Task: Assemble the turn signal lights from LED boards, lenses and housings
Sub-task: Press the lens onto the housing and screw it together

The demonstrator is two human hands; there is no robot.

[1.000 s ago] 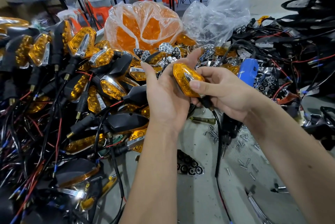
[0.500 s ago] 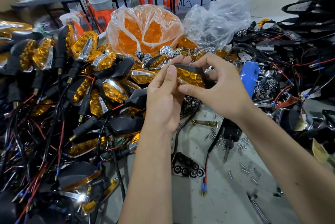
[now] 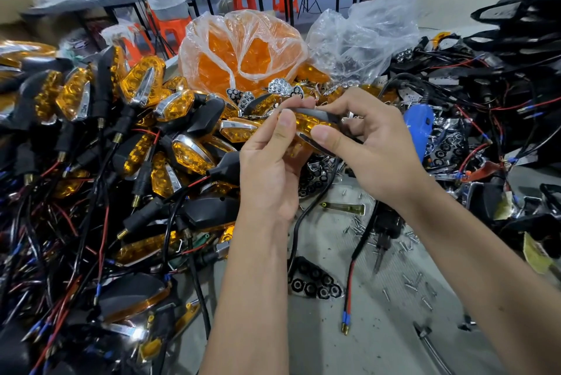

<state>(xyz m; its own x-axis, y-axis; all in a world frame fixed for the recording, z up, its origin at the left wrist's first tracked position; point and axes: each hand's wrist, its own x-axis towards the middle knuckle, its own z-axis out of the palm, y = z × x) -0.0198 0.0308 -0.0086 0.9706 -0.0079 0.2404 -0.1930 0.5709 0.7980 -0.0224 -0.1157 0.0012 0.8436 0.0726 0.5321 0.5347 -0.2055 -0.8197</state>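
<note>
1. While both hands are raised above the grey desk (image 3: 379,341), they share one amber-lensed turn signal light with a black plastic housing (image 3: 312,122), held edge-on, well clear of the desk surface.
2. Left hand (image 3: 273,168): thumb pressed on the near amber face, fingers curled behind the light; it grips the left end.
3. Right hand (image 3: 373,147): thumb on the lower chrome trim, fingers curled over the black housing top; it pinches the right end.
4. A black cable with red and blue wire ends and brass tips (image 3: 349,271) hangs from the light down to the desk between the forearms.
5. Left of the hands: a large heap of finished amber and black turn signals with tangled wires (image 3: 127,144).
6. Behind the hands: a clear plastic bag full of orange lenses (image 3: 243,53) and, to its right, a crumpled clear plastic bag (image 3: 364,34).
7. Just right of the right hand: a blue-handled tool (image 3: 420,125), partly hidden.
8. On the desk below: a black honeycomb reflector insert (image 3: 315,283) and scattered small silver screws (image 3: 416,283).
</note>
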